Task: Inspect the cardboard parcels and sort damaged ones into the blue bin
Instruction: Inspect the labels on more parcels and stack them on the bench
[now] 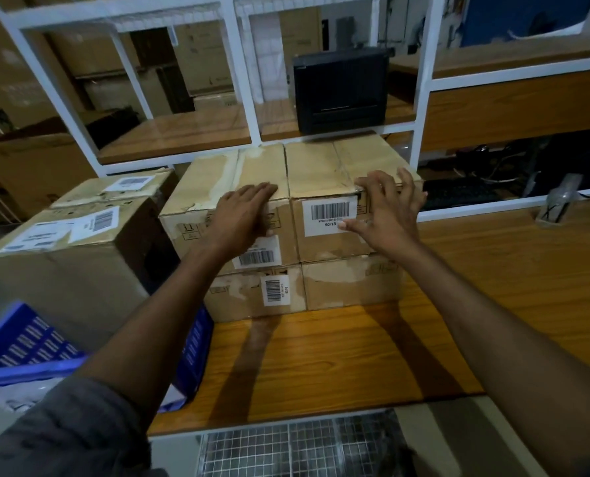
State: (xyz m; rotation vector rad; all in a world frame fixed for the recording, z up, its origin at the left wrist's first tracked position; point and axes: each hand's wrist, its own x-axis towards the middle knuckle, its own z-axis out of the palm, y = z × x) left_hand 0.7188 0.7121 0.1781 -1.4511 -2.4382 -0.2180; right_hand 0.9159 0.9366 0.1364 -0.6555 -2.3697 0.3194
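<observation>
Several cardboard parcels stand stacked two high on the wooden table [321, 356]. My left hand [242, 215] lies flat over the front top edge of the upper left parcel [211, 177], which has torn tape patches. My right hand [386, 208] hovers with spread fingers at the front top corner of the upper right parcel [321, 166], next to its barcode label [331, 215]. Below are the lower left parcel [242, 297] and the scuffed lower right parcel [352, 284]. The blue bin [25, 342] sits low at the left.
A larger labelled cardboard box [70, 242] stands left of the stack, with another box [121, 187] behind it. A white shelf frame [245, 98] rises behind, holding a black printer [341, 87]. A keyboard [458, 194] and cables lie at the right. A wire grid [286, 449] lies below the table's edge.
</observation>
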